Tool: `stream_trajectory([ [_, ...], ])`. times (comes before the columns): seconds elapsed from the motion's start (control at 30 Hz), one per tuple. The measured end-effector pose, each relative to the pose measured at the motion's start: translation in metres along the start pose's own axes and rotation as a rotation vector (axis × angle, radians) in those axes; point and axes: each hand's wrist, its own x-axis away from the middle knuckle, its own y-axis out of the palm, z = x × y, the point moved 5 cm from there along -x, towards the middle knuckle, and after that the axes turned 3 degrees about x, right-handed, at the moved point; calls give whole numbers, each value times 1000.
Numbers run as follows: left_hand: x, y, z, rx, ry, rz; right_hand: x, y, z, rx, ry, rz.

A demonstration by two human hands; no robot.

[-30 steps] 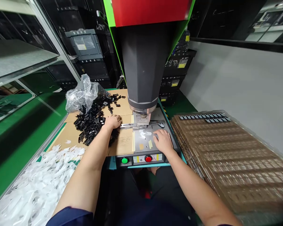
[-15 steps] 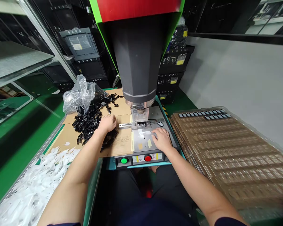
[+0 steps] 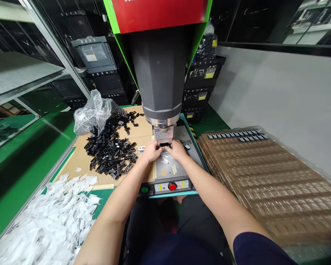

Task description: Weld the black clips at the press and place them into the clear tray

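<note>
Beneath the metal press head (image 3: 164, 134) of the machine, both hands meet at a small black plastic part (image 3: 164, 145). My left hand (image 3: 152, 151) grips the part's left side with the fingertips, and my right hand (image 3: 178, 149) grips its right side. The fixture under the part is mostly covered by my fingers. White curved pieces (image 3: 165, 158) lie on the grey machine base (image 3: 165, 172) just in front of the hands. A small finished-looking piece (image 3: 187, 146) rests right of my right hand.
A heap of black plastic parts (image 3: 107, 151) spreads over cardboard at left, beside a clear plastic bag (image 3: 91, 114). White thin pieces (image 3: 49, 217) pile up at lower left. Stacked brown trays (image 3: 253, 176) stand at right. A red button (image 3: 172, 186) and green button (image 3: 144, 189) sit in front.
My left hand has moved right from the black heap to the press fixture. My right hand has moved up and left from the base to the same spot.
</note>
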Motion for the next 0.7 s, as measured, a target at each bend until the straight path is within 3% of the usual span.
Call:
stream_trajectory([
  [0.13, -3, 1, -8, 135, -54, 58, -5, 0, 5, -142, 108, 10],
  [0.23, 11, 6, -11, 283, -127, 123, 6, 1, 7, -377, 160, 32],
  [0.37, 59, 18, -3, 720, -248, 233, 51, 6, 3, -769, 176, 106],
  [0.47, 98, 28, 17, 865, -259, 230, 93, 10, -9, -943, 152, 103],
  [0.57, 125, 34, 35, 923, -267, 222, 126, 7, -22, -980, 147, 82],
  [0.7, 142, 39, 45, 971, -267, 237, 149, -1, -30, -943, 138, 83],
])
